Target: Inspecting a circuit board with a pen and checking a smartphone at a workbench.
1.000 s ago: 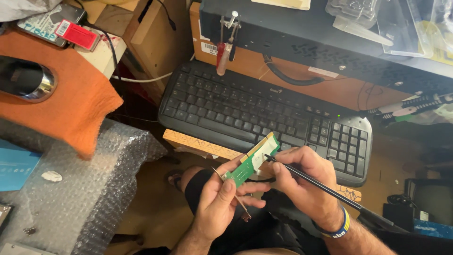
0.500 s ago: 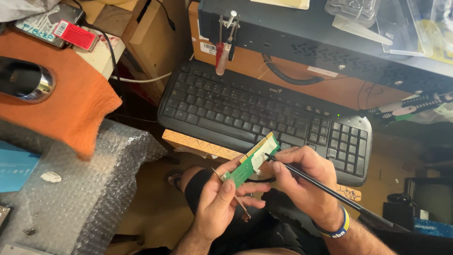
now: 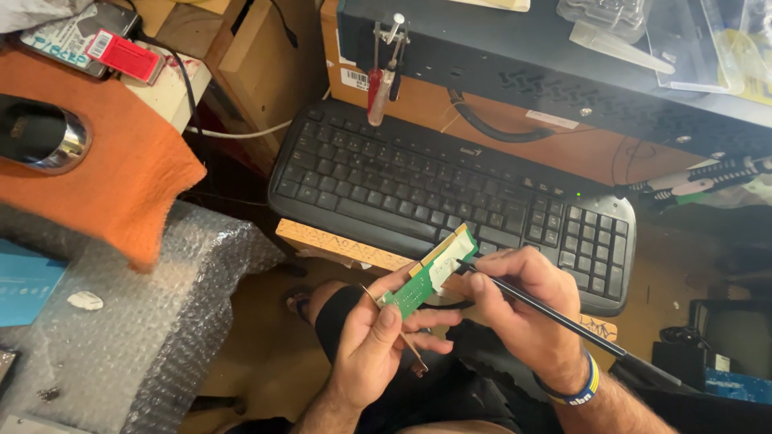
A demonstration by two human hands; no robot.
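green circuit board | tilted, white label up | black pen tip touching

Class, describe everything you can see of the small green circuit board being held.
The green circuit board is a narrow, flat card with a white patch near its upper end and a pale tan strip along its top edge. It tilts diagonally in front of the black keyboard. The left hand pinches its lower end; the black pen-like tool in the right hand touches it.
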